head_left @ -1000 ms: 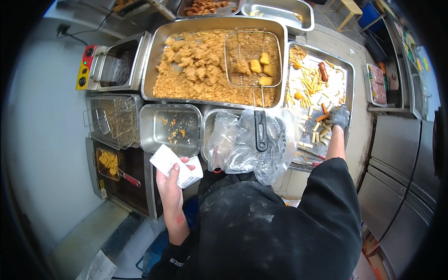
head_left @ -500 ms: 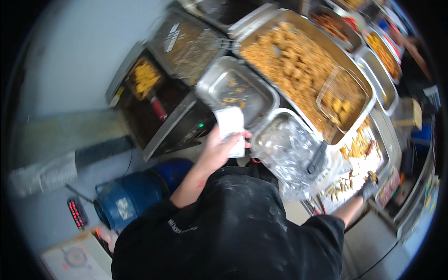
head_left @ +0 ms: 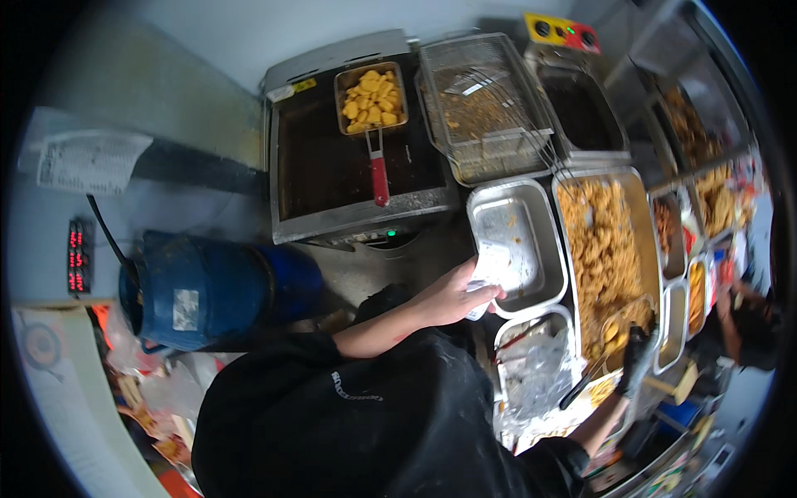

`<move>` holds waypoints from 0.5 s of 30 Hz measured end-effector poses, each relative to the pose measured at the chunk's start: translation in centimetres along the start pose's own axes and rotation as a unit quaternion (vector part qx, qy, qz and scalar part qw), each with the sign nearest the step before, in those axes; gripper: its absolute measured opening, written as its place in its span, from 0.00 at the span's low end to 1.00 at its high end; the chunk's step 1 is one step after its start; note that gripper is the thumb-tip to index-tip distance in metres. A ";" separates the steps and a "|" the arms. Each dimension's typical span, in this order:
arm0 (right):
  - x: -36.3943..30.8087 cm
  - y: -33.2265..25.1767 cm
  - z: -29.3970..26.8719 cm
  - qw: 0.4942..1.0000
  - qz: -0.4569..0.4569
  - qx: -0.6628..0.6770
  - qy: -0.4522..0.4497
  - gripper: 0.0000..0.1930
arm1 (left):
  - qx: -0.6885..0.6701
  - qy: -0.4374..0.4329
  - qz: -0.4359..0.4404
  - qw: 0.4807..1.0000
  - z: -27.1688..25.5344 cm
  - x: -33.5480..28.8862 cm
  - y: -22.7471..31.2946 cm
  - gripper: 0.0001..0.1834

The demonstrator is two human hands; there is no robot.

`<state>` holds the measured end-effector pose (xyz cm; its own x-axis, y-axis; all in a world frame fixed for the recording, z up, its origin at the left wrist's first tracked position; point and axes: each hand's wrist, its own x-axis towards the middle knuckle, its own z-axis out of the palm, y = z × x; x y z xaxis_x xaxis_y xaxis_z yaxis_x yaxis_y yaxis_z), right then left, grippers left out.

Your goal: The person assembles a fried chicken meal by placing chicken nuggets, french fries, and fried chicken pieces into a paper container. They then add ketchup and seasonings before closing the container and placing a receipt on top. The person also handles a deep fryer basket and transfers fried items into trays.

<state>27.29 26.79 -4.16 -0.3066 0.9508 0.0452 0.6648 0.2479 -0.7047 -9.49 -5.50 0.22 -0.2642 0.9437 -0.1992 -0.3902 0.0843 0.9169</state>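
My left hand (head_left: 461, 295) is closed around a small white paper packet (head_left: 493, 264), held above the near edge of a metal basin (head_left: 544, 270) with a few crumbs in it. My right hand (head_left: 638, 361), in a dark glove, reaches over the near right corner of a large tray (head_left: 652, 241). Its fingers look stretched out, and I see nothing in them. Close beside that hand lies a wire scoop basket (head_left: 628, 309) with several yellow pieces; its black handle (head_left: 574, 393) points toward me. Golden breaded food (head_left: 602, 232) heaps the large tray.
At the left, a fryer (head_left: 320, 166) holds a wire basket of nuggets (head_left: 371, 100) with a red handle (head_left: 379, 183). A rack basket (head_left: 490, 112) stands beside it. Clear plastic (head_left: 535, 378) lies in a near tray. Blue barrels (head_left: 207, 290) stand left; another person's arm (head_left: 730, 328) shows far right.
The view has turned left, bringing the whole fryer into sight. My right hand has left the brightly lit fries tray for the scoop basket's corner. The left hand still grips the packet.
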 end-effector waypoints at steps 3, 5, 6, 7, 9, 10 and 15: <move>0.8 -11.5 7.3 0.974 -0.148 0.034 -0.166 0.31 | -0.031 0.048 -0.036 0.998 -5.4 -2.0 0.2 0.21; 0.4 -20.7 13.5 0.949 -0.145 0.037 -0.278 0.31 | -0.059 0.066 -0.001 0.996 -8.8 -3.5 -0.2 0.22; 0.5 -25.6 16.8 0.911 -0.162 0.087 -0.368 0.32 | -0.074 0.082 0.006 0.994 -10.3 -4.4 0.0 0.22; 0.4 -29.6 20.5 0.896 -0.185 0.060 -0.399 0.33 | -0.075 0.098 0.026 0.992 -11.8 -5.3 0.4 0.21; 1.5 -35.0 29.0 0.862 -0.250 0.077 -0.434 0.33 | -0.117 0.136 0.032 0.983 -14.3 -6.8 1.1 0.21; 2.9 -36.1 34.2 0.846 -0.294 0.113 -0.431 0.32 | -0.148 0.152 0.041 0.976 -15.4 -7.4 0.9 0.21; 7.0 -45.6 58.0 0.879 -0.143 0.185 -0.416 0.30 | -0.184 0.238 -0.003 0.954 -20.7 -9.6 0.4 0.20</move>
<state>-44.65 11.31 -12.84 -0.9197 0.3557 -0.1662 0.2588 0.2308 -0.9380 -25.41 -21.13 -4.62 -0.5971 0.6836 -0.4198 -0.6537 -0.1114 0.7485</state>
